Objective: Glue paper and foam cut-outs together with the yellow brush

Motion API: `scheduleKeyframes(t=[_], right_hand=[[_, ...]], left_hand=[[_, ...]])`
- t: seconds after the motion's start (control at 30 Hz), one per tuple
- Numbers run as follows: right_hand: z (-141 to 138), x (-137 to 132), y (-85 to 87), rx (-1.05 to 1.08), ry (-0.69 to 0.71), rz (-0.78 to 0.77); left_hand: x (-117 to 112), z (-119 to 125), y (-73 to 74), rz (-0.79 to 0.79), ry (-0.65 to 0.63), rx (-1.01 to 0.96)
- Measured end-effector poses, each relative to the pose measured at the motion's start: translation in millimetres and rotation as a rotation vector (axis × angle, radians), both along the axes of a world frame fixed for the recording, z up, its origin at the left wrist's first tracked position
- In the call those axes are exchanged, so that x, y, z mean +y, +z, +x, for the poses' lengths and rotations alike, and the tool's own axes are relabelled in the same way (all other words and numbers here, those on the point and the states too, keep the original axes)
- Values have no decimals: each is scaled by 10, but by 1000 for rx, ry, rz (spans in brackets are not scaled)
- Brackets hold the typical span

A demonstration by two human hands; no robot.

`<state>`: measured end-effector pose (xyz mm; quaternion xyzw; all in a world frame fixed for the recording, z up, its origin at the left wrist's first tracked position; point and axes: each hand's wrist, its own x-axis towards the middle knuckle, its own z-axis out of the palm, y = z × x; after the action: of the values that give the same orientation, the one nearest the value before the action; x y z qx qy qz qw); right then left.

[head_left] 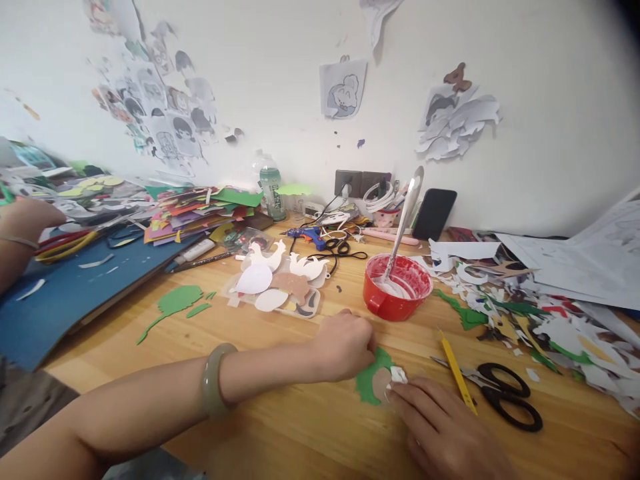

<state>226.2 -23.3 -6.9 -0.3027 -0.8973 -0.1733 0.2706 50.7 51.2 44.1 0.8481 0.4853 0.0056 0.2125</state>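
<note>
A green paper cutout (367, 385) with a jagged edge lies flat on the wooden table, a round beige piece (381, 383) on top of it. My left hand (345, 343), fingers curled in, presses on the cutout's upper left edge; its fingertips are hidden. Pinched in my right hand (443, 420) is a crumpled white tissue (399, 375), touching the right side of the beige piece. Just beyond my hands stands a red cup (395, 313) of white paste with a metal spoon (406, 217) leaning in it. To the right lie a yellow pencil (457, 370) and black-handled scissors (505, 393).
White and brown animal cutouts lie on a clear tray (315, 308). Green leaf pieces (181, 300) are left of it. Paper scraps (530, 327) spread along the right. At far left, another person's hand (30, 220) is above a blue board (95, 283). A phone (436, 215) leans at the wall.
</note>
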Motion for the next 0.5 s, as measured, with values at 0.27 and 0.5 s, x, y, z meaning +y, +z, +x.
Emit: scheduleKeyframes(t=[0.27, 0.5], right_hand=[[10, -52, 19, -12, -40, -112], [5, -49, 18, -14, -26, -109]], left_hand=[[66, 23, -69, 10, -46, 41], [7, 6, -5, 61, -121, 79]])
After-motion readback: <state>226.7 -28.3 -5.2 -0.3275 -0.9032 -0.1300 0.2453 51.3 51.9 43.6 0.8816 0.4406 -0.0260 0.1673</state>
